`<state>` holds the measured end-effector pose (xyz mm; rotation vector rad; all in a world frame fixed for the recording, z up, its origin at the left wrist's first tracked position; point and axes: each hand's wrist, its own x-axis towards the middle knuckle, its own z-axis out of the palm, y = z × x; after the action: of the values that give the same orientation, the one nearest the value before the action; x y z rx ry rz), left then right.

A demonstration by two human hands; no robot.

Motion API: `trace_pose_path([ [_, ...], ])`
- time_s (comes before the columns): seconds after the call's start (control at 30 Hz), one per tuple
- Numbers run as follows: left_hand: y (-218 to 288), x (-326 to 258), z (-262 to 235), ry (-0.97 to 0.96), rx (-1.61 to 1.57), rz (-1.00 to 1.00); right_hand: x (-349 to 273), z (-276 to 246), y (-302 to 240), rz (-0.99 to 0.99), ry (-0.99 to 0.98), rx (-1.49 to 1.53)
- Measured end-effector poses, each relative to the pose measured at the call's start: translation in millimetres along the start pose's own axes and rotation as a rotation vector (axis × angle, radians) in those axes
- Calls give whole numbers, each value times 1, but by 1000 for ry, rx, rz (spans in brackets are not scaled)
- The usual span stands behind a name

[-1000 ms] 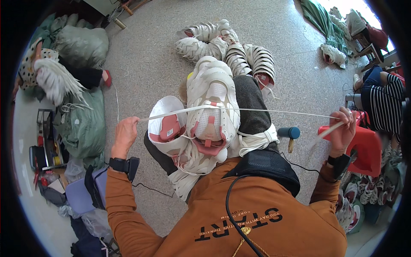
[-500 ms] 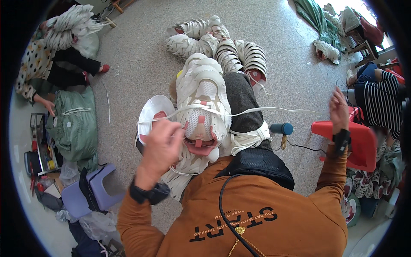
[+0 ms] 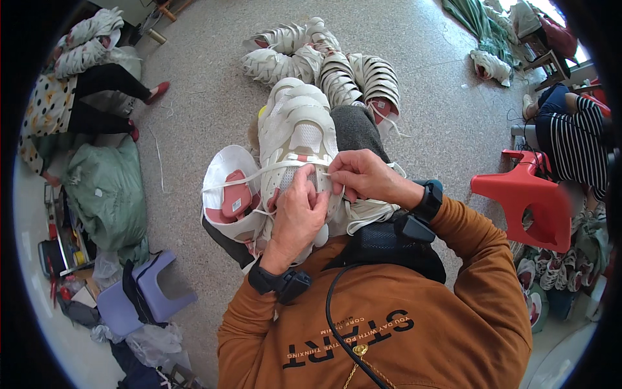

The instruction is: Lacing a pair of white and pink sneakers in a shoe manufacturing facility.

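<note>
Once the arms, stretched wide a second earlier, came in, left hand (image 3: 299, 211) and right hand (image 3: 365, 176) met, fingers pinching the white string (image 3: 259, 174) across the bundle of shoe uppers (image 3: 295, 139) on the lap; likely knotting stage.

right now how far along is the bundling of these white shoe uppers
Done: several tied stacks of uppers lie on the floor beyond the knees. In hand: the stack on the lap has a white cord across it, and the left hand and right hand meet at it, seemingly tying it. Left: a loose upper beside the stack, plus more at the lower right.
</note>
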<state>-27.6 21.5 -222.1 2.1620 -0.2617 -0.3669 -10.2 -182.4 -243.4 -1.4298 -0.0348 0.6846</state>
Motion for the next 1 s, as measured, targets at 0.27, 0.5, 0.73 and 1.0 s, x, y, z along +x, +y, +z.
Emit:
trace_pose_path([
  [0.27,-7,-1,2,-4,-35,41,16,-8,-22,-140,-17,-509],
  [0.5,-16,-3,8,50,-56,117,19,20,-31,-462,35,-1263],
  [0.73,-7,-2,-10,-97,-207,106,15,14,-1,-594,219,-948],
  [1.0,-13,-5,-1,-91,-466,17,10,15,-14,-337,121,-1002],
])
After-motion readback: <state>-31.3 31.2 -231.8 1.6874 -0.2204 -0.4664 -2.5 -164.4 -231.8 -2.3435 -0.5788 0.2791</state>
